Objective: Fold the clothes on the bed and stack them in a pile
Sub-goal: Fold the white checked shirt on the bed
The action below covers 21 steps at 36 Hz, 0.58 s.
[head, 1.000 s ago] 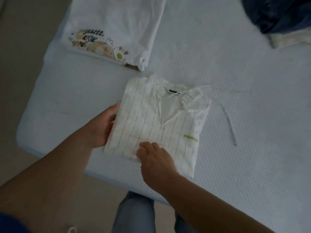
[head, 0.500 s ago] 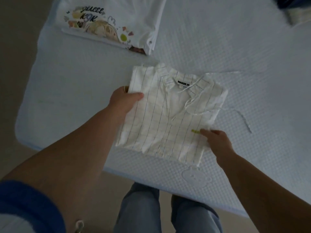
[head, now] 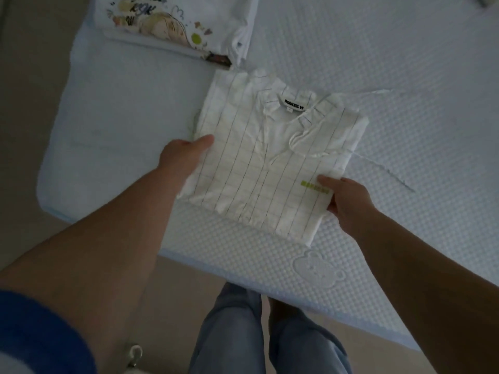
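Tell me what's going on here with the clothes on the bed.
A person is folding laundry at the edge of the bed. The left hand and right hand grip opposite sides of a folded white striped shirt, collar facing up. A folded white T-shirt with a cartoon print lies farther back on the bed, apart from the shirt. The shirt isn't stacked on it yet.

The single head view looked steeply down from above the standing person, facing forward across the near corner of the bed [head: 405,103], close enough that both forearms filled the lower frame
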### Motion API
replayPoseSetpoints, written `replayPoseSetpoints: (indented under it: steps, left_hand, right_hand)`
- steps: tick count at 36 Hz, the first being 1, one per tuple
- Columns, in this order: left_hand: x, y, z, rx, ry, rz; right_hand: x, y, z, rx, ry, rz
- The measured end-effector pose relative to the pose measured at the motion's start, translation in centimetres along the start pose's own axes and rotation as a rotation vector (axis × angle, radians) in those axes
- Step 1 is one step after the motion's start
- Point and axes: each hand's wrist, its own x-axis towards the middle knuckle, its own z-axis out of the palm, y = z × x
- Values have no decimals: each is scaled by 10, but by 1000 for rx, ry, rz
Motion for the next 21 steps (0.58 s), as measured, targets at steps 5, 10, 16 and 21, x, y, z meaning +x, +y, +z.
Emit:
replayPoseSetpoints:
  steps: [5, 10, 16, 21]
  left_hand:
    - [-20, -8, -5, -57, -100, -14]
    - [-42, 4, -22, -117, -135, 84]
    - [-60, 32, -60, -128, -68, 264]
    - [-53, 75, -105, -159, -47, 395]
  right_hand:
    - [-17, -10, 0, 159, -95, 24]
    - [-46, -28, 3, 92, -91, -134]
    - [-83, -61, 22, -40, -43, -353]
    - [-102, -105, 54, -11, -57, -474]
